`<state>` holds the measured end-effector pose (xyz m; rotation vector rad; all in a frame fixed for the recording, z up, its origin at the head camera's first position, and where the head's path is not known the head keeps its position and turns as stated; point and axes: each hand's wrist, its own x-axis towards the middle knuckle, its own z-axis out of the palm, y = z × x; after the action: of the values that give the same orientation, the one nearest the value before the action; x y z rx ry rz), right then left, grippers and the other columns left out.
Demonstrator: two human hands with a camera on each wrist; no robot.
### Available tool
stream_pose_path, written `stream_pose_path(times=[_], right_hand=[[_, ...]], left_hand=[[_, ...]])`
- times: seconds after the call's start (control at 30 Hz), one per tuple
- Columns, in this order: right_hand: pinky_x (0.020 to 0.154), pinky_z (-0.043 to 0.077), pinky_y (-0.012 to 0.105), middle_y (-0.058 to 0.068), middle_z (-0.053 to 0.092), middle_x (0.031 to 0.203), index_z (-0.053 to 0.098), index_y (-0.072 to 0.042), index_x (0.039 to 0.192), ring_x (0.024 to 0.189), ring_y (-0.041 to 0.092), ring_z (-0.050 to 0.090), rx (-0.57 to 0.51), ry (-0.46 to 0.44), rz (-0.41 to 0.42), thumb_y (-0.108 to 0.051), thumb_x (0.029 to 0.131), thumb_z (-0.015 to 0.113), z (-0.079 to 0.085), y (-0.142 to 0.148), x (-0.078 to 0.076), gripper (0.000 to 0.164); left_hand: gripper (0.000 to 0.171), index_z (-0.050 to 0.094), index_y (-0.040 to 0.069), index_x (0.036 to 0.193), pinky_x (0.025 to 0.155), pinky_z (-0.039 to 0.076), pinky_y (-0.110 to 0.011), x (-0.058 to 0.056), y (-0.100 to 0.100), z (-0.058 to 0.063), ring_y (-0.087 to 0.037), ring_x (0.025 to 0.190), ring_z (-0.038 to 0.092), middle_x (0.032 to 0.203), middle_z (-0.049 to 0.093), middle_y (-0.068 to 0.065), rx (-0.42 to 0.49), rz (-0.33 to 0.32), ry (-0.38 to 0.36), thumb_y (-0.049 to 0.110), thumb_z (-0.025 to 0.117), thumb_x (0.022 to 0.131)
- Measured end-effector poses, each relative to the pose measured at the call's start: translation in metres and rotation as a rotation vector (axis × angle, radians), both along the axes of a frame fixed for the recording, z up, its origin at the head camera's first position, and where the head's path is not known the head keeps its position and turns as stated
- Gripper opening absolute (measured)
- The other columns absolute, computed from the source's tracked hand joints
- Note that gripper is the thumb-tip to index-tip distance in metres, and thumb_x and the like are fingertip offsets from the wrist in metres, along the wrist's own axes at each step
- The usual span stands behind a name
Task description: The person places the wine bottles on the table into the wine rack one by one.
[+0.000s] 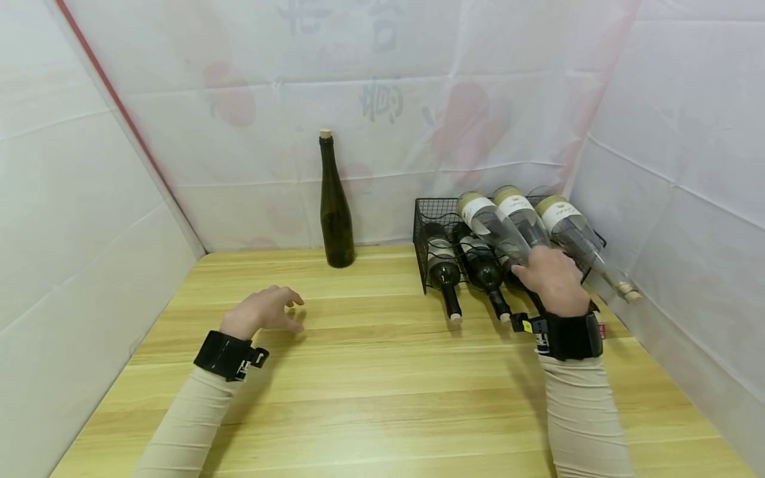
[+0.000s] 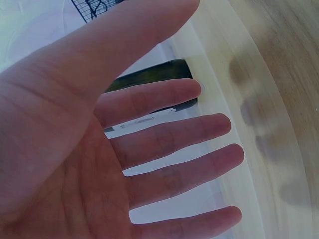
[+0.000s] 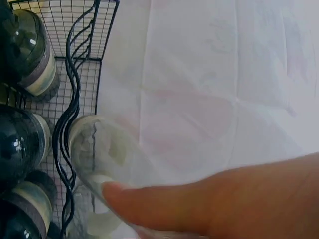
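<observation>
My right hand grips a clear glass bottle with a pale label, near its neck end. That bottle lies tilted at the top of a black wire rack; in the right wrist view its clear body shows beside the rack's wavy wires, under my thumb. Two other clear bottles lie on the upper level, one close beside and a corked one at the far right. My left hand hovers over the table with nothing in it, its fingers spread in the left wrist view.
A corked dark green bottle stands upright at the back of the wooden table. Dark bottles lie in the rack's lower level, corks toward me. White cloth walls enclose the back and sides.
</observation>
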<state>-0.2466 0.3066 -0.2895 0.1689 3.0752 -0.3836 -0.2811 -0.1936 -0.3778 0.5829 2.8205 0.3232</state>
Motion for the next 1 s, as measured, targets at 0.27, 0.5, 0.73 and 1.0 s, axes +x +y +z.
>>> stream_pose_path(times=[0.27,0.5,0.73,1.0], right_hand=[[0.056,0.042,0.035,0.008,0.052,0.061,0.053,-0.008,0.069,0.052,0.023,0.049,-0.082,-0.186,0.13,-0.018,0.101,0.033,0.001,-0.016,-0.002,0.04],[0.059,0.043,0.033,0.012,0.053,0.078,0.045,-0.005,0.085,0.058,0.023,0.055,-0.152,-0.256,0.098,-0.011,0.093,0.032,0.0,-0.019,0.0,0.016],[0.056,0.042,0.031,0.006,0.045,0.067,0.042,-0.007,0.08,0.054,0.021,0.054,-0.16,-0.27,0.11,-0.01,0.097,0.032,-0.003,-0.022,-0.001,0.02],[0.053,0.044,0.03,-0.001,0.035,0.055,0.038,-0.014,0.067,0.047,0.017,0.046,-0.167,-0.302,0.117,-0.009,0.099,0.033,-0.007,-0.022,-0.004,0.033]], left_hand=[[0.062,0.064,0.006,0.131,0.095,0.049,-0.058,-0.001,-0.001,-0.001,-0.039,0.117,0.057,0.125,0.064,-0.021,0.011,0.007,-0.016,0.038,0.082,0.081],[0.062,0.064,0.006,0.131,0.095,0.049,-0.059,-0.001,-0.001,-0.001,-0.04,0.117,0.057,0.126,0.064,-0.021,0.01,0.008,-0.023,0.039,0.082,0.081],[0.063,0.064,0.006,0.131,0.096,0.048,-0.061,0.0,0.0,0.0,-0.041,0.118,0.057,0.126,0.064,-0.022,0.003,0.005,-0.026,0.039,0.082,0.081],[0.062,0.064,0.005,0.131,0.095,0.049,-0.057,0.001,0.0,-0.001,-0.039,0.116,0.057,0.126,0.064,-0.021,0.017,0.01,-0.028,0.038,0.082,0.081]])
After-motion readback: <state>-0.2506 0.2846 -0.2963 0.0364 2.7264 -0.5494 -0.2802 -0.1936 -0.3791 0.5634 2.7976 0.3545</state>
